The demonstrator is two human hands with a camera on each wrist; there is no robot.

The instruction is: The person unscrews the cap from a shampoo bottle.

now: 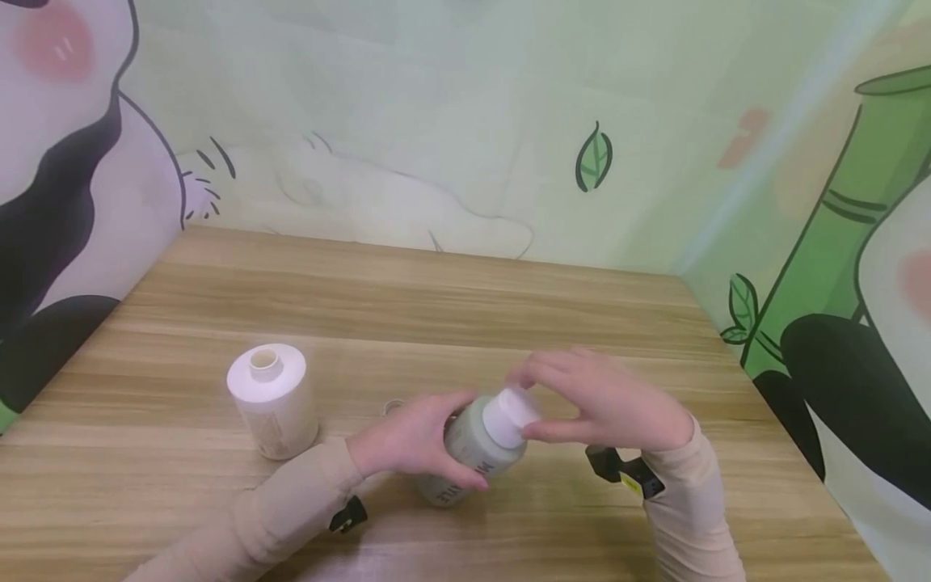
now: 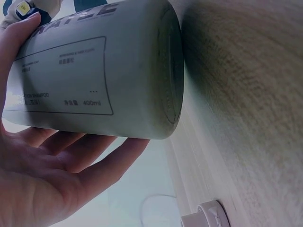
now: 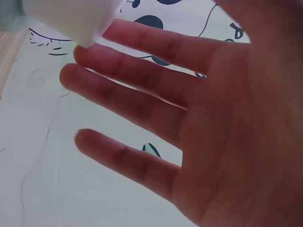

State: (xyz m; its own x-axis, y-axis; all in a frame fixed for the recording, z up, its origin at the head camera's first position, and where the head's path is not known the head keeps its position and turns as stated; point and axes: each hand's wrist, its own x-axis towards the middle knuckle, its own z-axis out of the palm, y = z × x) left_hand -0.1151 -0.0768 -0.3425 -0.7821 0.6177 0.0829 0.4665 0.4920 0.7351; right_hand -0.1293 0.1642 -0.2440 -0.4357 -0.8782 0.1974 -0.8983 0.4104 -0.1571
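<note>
A grey-green shampoo bottle (image 1: 465, 465) with dark lettering is tilted toward the right near the table's front. My left hand (image 1: 410, 436) grips its body, thumb on the near side. The left wrist view shows the label of the shampoo bottle (image 2: 85, 80) and its base close to the wood; whether it touches cannot be told. My right hand (image 1: 607, 396) pinches the white cap (image 1: 507, 416) between thumb and forefinger. In the right wrist view the other fingers (image 3: 128, 99) are extended, spread beside the white cap (image 3: 78, 19).
An uncapped white bottle (image 1: 272, 404) stands upright on the wooden table (image 1: 436, 307) to the left. Beyond my left hand lies a small pale round piece (image 1: 393, 406), mostly hidden; a white cap-like piece (image 2: 208, 216) shows in the left wrist view. Printed walls (image 1: 436, 121) border the table.
</note>
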